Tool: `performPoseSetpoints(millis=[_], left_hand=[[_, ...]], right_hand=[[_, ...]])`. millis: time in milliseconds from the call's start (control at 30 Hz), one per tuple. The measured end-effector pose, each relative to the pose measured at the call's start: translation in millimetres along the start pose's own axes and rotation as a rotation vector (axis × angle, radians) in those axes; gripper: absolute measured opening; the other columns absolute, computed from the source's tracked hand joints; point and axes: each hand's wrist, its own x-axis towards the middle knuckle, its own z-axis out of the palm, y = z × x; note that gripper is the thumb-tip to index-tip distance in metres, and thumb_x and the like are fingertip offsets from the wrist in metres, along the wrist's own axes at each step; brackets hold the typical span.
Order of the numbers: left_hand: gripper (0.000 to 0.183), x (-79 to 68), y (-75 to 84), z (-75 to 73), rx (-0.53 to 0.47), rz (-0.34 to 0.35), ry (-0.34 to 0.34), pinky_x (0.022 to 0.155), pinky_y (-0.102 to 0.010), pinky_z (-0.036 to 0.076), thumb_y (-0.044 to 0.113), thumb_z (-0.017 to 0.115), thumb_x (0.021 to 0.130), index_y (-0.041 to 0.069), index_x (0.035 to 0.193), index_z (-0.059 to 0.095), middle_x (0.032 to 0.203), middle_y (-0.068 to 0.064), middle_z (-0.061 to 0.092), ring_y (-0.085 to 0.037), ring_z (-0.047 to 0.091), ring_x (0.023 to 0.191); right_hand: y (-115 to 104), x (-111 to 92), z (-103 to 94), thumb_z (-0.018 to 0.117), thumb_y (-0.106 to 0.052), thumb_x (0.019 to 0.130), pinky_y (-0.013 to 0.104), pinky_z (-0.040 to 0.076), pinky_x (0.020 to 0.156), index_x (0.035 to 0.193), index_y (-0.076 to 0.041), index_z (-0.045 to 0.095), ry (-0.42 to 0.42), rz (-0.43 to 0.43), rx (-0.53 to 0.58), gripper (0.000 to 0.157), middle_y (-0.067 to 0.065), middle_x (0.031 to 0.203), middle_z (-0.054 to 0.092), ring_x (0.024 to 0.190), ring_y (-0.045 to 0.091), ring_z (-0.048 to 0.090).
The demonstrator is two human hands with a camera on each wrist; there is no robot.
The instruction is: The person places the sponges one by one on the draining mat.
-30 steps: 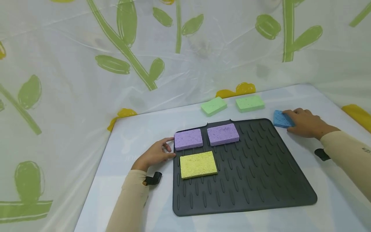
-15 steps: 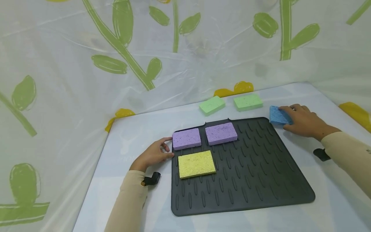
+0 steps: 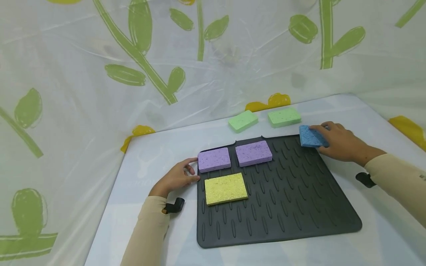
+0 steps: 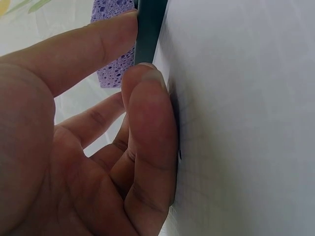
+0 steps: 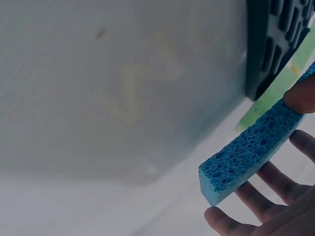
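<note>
A closed-in work spot, room unclear: a leafy curtain [image 3: 83, 99] hangs across the frame's top, behind a white bench [image 3: 128, 192].

Mat [image 3: 283, 214] in all three views

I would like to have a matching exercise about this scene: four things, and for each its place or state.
Things:
1. Blue sponge
2. Dark mat
3. Yellow sponge
4. Left hand

Places and states:
A. touching the mat's left edge
B. covered with raised ridges
C. lying flat on the mat
D. gripped by the right hand

Pairs: 1-D, 2-B, 3-C, 4-A
</note>
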Motion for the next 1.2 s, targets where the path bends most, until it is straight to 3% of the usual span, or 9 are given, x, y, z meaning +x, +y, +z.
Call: performPoseSetpoints(millis=[533,1200], left_hand=[[0.076,0.4,1.4,1.6,0.006,-0.001,0.009,0.06,-0.028,0.045,0.017,0.079,0.086,0.021,0.152,0.042,0.103,-0.006,0.057,-0.015,0.054,0.068],[0.077,0.9,-1.1,0.9,-0.004,0.002,0.004,0.06,-0.028,0.045,0.018,0.08,0.085,0.021,0.152,0.041,0.103,-0.005,0.057,-0.014,0.053,0.067]], right_hand=[[-37,1,4.1,0.066,-0.015,0.086,0.069,0.044,0.093,0.15,-0.006,0.041,0.03,-0.104,0.03,0.069,0.03,0.142,0.04,0.127,0.051,0.043],[-56,15,17.9,0.066,-0.015,0.085,0.07,0.041,0.097,0.149,-0.009,0.044,-0.018,-0.129,-0.028,0.068,0.027,0.142,0.043,0.129,0.05,0.044]])
